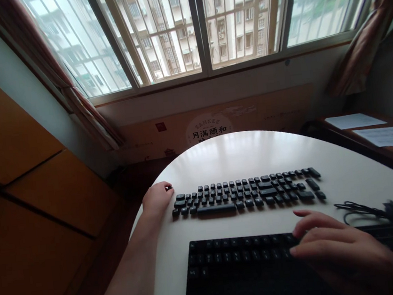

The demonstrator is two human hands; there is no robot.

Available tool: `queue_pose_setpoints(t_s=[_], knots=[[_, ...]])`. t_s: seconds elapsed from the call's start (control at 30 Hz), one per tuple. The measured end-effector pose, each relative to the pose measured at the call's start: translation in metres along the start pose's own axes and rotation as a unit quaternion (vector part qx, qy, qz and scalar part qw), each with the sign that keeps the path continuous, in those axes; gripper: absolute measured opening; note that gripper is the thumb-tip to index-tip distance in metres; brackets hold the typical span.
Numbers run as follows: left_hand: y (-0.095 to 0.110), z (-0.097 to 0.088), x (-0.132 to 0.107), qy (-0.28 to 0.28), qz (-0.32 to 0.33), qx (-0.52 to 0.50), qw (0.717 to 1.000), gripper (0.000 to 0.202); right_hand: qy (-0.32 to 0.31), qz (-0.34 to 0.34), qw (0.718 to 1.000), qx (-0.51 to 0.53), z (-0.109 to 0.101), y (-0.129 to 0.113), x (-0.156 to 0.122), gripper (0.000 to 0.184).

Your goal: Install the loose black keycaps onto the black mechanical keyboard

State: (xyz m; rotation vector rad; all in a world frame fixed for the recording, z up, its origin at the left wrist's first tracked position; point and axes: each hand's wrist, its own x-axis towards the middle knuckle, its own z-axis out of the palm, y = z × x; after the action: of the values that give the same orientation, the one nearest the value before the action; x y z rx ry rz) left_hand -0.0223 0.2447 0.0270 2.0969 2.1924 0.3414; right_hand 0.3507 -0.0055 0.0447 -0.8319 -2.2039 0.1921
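Left hand (155,200): at the far-left edge of the glossy white, round-edged table (243,156); thumb and finger pinched on a small black piece (168,187), probably a plastic keycap. Right hand (338,240): over the upper right of the long black plastic keyboard (233,285), fingers bent, tips at the top rows; cannot tell whether they grip a cap or merely rest.

Keyboard lies at the near edge. Loose black plastic keycaps (225,198) stand beyond it in rows, apart from the keyboard.

Handling, as judged: each cap is best pinched by its two opposite sides and kept level, moved straight up or down so the stem takes no twist. The left wrist should stay outside the rows, since a brushed sleeve or forearm could scatter them. Small caps want a light set-down, legend upward, square to their neighbours.

Counts: hands, two. Keyboards, one. Loose caps: four rows, several dozen, too small to number surely; among them one long black bar-shaped spacebar (217,211). Caps in the keyboard's third row: two, at the left end; two fuller rows above. Coiled black cable (390,208): one, right side. White printed paper sheets (355,121): two, on the side furniture. Patterned cloth curtains (367,57): two.
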Motion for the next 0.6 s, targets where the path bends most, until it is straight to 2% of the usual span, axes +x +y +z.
queue_pose_setpoints(t_s=[0.13, 0.23, 0.3, 0.33, 0.37, 0.43, 0.53, 0.6], knots=[[0.003, -0.009, -0.005, 0.007, 0.002, 0.0, 1.0, 0.027, 0.017, 0.019, 0.999, 0.027, 0.002, -0.008, 0.0, 0.027], [0.012, -0.028, -0.02, 0.022, 0.027, -0.005, 0.999, 0.032, 0.025, 0.03, 0.998, 0.046, 0.004, -0.011, -0.003, 0.026], [0.023, -0.045, -0.037, 0.016, 0.077, -0.014, 0.997, 0.034, 0.024, 0.031, 0.998, 0.05, 0.006, -0.01, -0.006, 0.027], [0.03, -0.054, -0.048, -0.002, 0.116, -0.022, 0.993, 0.033, 0.022, 0.029, 0.998, 0.051, 0.006, -0.01, -0.008, 0.027], [0.037, -0.062, -0.06, -0.041, 0.189, -0.036, 0.98, 0.032, 0.018, 0.027, 0.998, 0.051, 0.007, -0.009, -0.009, 0.027], [0.052, -0.075, -0.085, -0.14, 0.289, -0.06, 0.945, 0.027, 0.011, 0.025, 0.998, 0.051, 0.007, -0.008, -0.011, 0.026], [0.07, -0.086, -0.117, -0.261, 0.358, -0.026, 0.896, 0.014, 0.015, 0.019, 0.998, 0.051, 0.008, -0.009, -0.01, 0.026], [0.077, -0.089, -0.13, -0.3, 0.38, 0.004, 0.875, 0.008, 0.018, 0.015, 0.999, 0.049, 0.009, -0.009, -0.009, 0.026]])
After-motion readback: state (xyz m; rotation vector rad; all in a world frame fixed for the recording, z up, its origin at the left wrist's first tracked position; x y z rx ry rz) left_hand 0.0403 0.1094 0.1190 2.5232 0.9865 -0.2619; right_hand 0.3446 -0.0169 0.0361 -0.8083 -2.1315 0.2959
